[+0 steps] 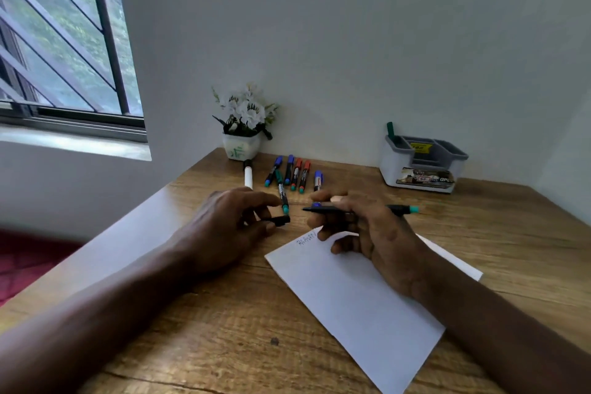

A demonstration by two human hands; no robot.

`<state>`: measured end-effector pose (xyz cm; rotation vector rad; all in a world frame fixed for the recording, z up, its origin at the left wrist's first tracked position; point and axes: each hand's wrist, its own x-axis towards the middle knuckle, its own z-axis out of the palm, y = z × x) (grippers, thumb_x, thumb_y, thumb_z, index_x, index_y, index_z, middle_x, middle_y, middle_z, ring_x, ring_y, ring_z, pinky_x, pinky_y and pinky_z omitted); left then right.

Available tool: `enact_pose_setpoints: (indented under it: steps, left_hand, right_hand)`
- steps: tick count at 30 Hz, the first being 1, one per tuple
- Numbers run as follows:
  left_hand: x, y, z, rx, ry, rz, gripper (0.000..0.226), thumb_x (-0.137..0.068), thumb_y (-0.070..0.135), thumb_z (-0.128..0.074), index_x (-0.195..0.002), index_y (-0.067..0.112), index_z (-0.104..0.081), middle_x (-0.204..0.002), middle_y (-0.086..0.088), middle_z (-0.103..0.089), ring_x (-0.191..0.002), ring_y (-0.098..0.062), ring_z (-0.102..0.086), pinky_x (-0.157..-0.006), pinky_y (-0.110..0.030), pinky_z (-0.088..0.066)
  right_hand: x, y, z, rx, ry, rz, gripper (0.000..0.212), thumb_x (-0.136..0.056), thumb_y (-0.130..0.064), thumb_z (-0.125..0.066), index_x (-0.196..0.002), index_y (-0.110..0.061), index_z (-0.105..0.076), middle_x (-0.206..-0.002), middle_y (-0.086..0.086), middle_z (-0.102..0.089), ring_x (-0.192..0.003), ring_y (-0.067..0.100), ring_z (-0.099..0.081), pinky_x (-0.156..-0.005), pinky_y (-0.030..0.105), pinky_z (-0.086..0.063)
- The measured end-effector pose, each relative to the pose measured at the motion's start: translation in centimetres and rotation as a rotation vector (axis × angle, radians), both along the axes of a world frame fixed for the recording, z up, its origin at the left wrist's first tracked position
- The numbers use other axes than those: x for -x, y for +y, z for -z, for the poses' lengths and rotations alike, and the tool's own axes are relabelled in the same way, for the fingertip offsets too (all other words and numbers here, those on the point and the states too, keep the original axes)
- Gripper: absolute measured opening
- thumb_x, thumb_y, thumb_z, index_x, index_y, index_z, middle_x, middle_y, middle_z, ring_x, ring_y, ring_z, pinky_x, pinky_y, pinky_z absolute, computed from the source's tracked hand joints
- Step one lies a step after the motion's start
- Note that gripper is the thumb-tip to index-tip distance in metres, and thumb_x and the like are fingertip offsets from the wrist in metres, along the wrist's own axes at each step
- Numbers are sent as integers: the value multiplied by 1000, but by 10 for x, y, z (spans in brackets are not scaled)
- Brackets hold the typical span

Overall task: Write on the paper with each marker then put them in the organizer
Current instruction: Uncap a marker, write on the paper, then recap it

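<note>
- Head view: your right hand [361, 227] has its fingers curled round the black marker [321, 209], which lies level above the table [224, 329]. Its bare tip points left and its teal end sticks out to the right of your hand.
- Your left hand [224, 227] pinches the black cap [282, 220] at its fingertips, just left of the marker's tip and apart from it.
- The paper [351, 297] lies flat and at an angle under your right hand, with a short line of writing at its far corner.
- The organizer [388, 166] stands at the back right by the wall, with a green marker [390, 129] upright in its left rear compartment.
- The loose markers [295, 174], blue, red and green capped, lie in a row at the back; one reaches almost to your left fingertips.
- A white marker [248, 176] lies left of that row, in front of the flower pot [241, 149].
</note>
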<state>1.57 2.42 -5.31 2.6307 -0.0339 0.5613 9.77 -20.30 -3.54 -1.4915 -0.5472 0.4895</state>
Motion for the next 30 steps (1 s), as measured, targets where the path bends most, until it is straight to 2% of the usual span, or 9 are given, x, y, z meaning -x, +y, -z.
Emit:
enact_pose_setpoints:
  steps: [4, 7, 13, 16, 21, 26, 30]
  left_hand:
    - [4, 3, 0, 202, -91, 78, 29, -92, 22, -72, -116, 38, -73, -101, 23, -70, -94, -5, -67, -77, -23, -56]
    - [7, 1, -2, 244, -107, 130, 24, -92, 19, -73, -109, 35, -74, -101, 18, -72, -93, -12, -68, -78, -36, -58]
    - [11, -3, -5, 254, -137, 196, 23, -91, 17, -73, -108, 33, -74, -99, 16, -73, -90, -15, -68, -75, -35, -57]
    - [13, -3, -5, 251, -149, 216, 23, -91, 17, -73, -109, 33, -74, -99, 15, -73, -90, -17, -67, -74, -34, -55]
    - [14, -6, -7, 231, -158, 250, 23, -92, 18, -72, -108, 35, -74, -104, 16, -73, -98, -16, -68, -73, -30, -55]
    - [17, -16, -6, 244, -132, 349, 21, -93, 16, -72, -106, 31, -74, -99, 10, -71, -94, -18, -69, -75, -32, -55]
    - [22, -20, -6, 354, -106, 403, 17, -93, 10, -71, -107, 20, -74, -100, 3, -75, -94, -19, -72, -82, -42, -58]
  right_hand:
    - [3, -2, -2, -85, -87, 18, 18, -99, -15, -56, -100, -12, -74, -91, 13, -78, -78, 18, -69, -62, 27, -53]
    - [7, -2, -4, -96, -134, 11, 17, -98, -13, -57, -96, -13, -74, -90, 13, -78, -80, 19, -69, -63, 28, -52]
    - [10, -2, -2, -23, -197, -8, 14, -97, -19, -62, -100, -11, -73, -92, 11, -79, -85, 18, -70, -66, 29, -53]
    - [10, -2, -1, -21, -209, 0, 14, -98, -15, -60, -101, -12, -74, -92, 10, -79, -87, 18, -71, -68, 31, -53]
    - [13, 0, 0, 13, -243, -79, 12, -94, -13, -68, -103, -6, -65, -94, 11, -79, -86, 19, -72, -73, 34, -56]
    - [19, 1, -1, 23, -329, -70, 12, -88, -18, -75, -89, -9, -67, -81, 11, -78, -67, 15, -67, -62, 30, -54]
    - [19, 1, -3, -3, -413, -30, 16, -83, -23, -78, -82, -9, -69, -70, 10, -75, -59, 15, -62, -54, 26, -48]
